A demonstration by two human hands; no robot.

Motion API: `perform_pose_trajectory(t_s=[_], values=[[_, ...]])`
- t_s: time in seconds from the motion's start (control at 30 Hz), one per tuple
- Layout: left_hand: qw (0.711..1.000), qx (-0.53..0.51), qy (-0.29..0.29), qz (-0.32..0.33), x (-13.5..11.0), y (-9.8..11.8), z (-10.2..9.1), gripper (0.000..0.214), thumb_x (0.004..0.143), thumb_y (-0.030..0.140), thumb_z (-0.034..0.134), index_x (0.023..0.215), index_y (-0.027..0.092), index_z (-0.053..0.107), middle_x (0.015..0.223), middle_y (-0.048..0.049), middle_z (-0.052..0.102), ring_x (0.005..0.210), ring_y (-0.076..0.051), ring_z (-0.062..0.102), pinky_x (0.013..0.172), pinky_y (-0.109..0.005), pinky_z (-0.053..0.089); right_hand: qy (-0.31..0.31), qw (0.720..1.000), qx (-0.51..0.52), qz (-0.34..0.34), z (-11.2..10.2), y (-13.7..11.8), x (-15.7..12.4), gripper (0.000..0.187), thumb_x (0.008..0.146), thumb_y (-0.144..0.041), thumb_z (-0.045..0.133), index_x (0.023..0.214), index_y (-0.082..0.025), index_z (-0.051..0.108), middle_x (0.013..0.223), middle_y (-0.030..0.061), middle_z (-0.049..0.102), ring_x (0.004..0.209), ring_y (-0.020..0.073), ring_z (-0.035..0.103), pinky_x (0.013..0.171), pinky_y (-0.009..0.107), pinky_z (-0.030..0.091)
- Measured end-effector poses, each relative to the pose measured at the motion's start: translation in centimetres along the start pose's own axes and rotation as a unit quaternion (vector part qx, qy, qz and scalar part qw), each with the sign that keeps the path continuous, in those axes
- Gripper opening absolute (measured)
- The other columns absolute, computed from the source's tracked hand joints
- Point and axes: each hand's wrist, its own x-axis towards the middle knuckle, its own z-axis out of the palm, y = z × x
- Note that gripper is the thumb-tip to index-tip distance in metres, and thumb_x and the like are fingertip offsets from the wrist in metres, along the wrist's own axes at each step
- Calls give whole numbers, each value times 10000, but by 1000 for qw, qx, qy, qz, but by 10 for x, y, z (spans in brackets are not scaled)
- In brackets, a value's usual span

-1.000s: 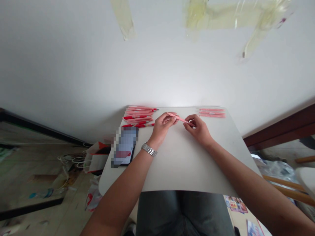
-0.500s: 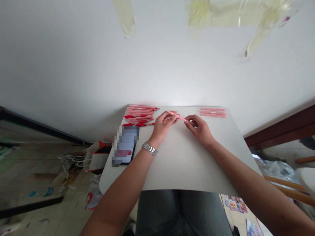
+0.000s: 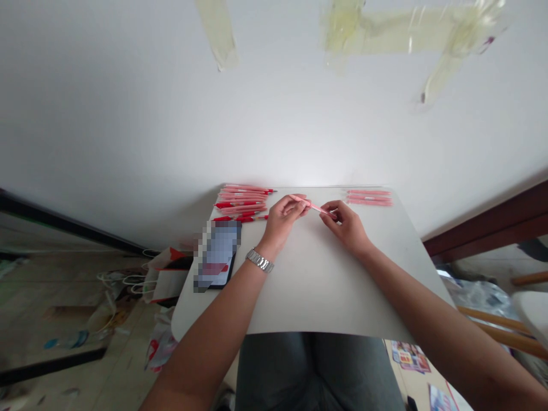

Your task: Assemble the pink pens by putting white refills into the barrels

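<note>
The left arm reaches up and inward from the lower left, a watch on its wrist; the left hand is curled, thumb and fingers closed on a pink pen. The right arm slants in from the lower right, and the right hand pinches the pen's other end with bent fingers.

The pen is between the hands, over the far half of the table. Its long axis runs mostly sideways, the left end farther toward the wall, the right end nearer the person. Fingers cover parts of it, hiding the right tip.

At far left, a bag stands beside the table. Next comes the phone, near the left forearm, its screen blurred. Beyond it lies a pile of pink and red pens, left of the left hand. At the far right corner, a few pink pens lie side by side, beyond the right hand.
</note>
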Motion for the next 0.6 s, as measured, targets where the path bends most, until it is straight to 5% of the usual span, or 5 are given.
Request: perform_pose_trajectory(t_s=[0.23, 0.4, 0.6], values=[[1000, -1, 7, 2, 0, 2, 1, 306, 856, 451, 828, 969, 191, 712, 1126, -85, 755, 1112, -224, 727, 1038, -420, 577, -11, 1000, -17, -13, -1, -2, -1, 306, 1005, -525, 586, 1031, -236, 683, 940, 53, 720, 749, 176, 612, 715, 334, 533], [1000, -1, 10, 8, 0, 2, 1, 301, 858, 431, 830, 978, 185, 707, 1148, -94, 753, 1088, -214, 730, 1029, -418, 581, -7, 1000, 18, 2, 1, 5, -1, 307, 925, -471, 697, 1134, -259, 622, 1037, 35, 715, 758, 164, 633, 692, 317, 534], [1000, -1, 6, 2, 1, 2, 0, 321, 862, 451, 824, 1025, 196, 720, 1108, -91, 772, 1099, -218, 731, 1070, -442, 557, -3, 1000, 7, 4, 1, 5, 0, 242, 945, -480, 662, 1014, -250, 628, 923, 19, 701, 708, 158, 607, 668, 309, 519]])
